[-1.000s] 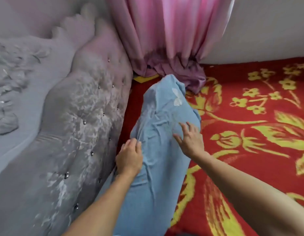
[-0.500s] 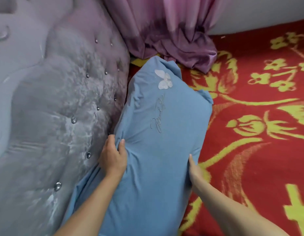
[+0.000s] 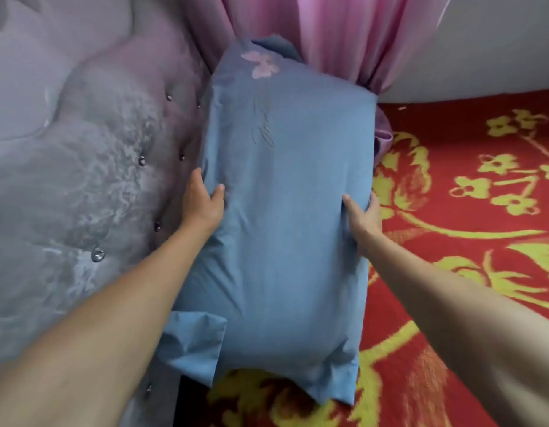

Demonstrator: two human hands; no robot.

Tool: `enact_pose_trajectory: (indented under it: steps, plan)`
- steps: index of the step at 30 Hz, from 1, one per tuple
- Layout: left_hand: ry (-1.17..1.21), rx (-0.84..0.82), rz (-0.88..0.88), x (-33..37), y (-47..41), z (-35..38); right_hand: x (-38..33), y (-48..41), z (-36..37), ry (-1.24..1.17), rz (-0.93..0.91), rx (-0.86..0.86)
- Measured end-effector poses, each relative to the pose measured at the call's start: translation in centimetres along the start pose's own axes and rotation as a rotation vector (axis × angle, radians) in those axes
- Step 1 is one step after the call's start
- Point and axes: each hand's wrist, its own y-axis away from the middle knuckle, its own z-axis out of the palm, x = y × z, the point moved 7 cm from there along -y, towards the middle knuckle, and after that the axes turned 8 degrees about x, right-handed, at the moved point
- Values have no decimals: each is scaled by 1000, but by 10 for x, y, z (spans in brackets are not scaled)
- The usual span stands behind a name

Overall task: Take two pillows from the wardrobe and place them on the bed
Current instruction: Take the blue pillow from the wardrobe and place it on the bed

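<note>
A blue pillow [image 3: 285, 217] with a pale butterfly print and a stitched signature near its top is held up off the bed [image 3: 470, 303], which is covered by a red blanket with yellow flowers. My left hand [image 3: 204, 203] grips the pillow's left edge, thumb on the front. On the right edge my right hand [image 3: 364, 220] clamps the pillow the same way. The pillow's top reaches the curtain and its loose bottom hem hangs over the blanket. Only one pillow is in view.
A grey padded headboard [image 3: 91, 186] with crystal buttons runs along the left, close to the pillow's left edge. A pink curtain [image 3: 335, 35] hangs behind the pillow, pooling at the bed's corner. A pale wall [image 3: 498, 50] stands at the upper right.
The pillow has gone from lying beside the headboard to being lifted upright. My right hand moved from its top surface to its right edge, and both hands now grip the sides.
</note>
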Motion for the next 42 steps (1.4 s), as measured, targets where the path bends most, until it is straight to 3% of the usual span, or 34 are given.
enact_pose_trajectory:
  steps: [4, 8, 10, 14, 19, 24, 28, 33, 37, 42]
  plan:
    - [73, -167, -92, -42, -22, 55, 2, -38, 23, 64, -103, -101]
    - [-136, -418, -75, -113, 38, 108, 55, -29, 40, 329, -112, -263]
    - [-252, -407, -79, -145, 70, 113, 79, -16, 34, 415, -105, -259]
    - [-327, -286, -286, -191, 119, 101, 104, 7, 18, 396, -4, -147]
    - [-341, -334, -333, -203, 139, 109, 80, 12, 43, 635, -211, -63]
    - [-600, -488, -244, -186, 160, 104, 113, 17, 18, 865, -162, -161]
    - [-820, -653, -76, -162, 200, 80, 116, 58, 3, 1040, -208, -246]
    - [-866, -852, 73, -125, 258, 34, 107, 132, -31, 1194, -262, -424]
    - [-802, -788, 84, -88, 298, -29, 78, 213, -40, 1236, -395, -561]
    - [-794, -682, 146, -53, 350, -130, 31, 318, -52, 1230, -532, -616]
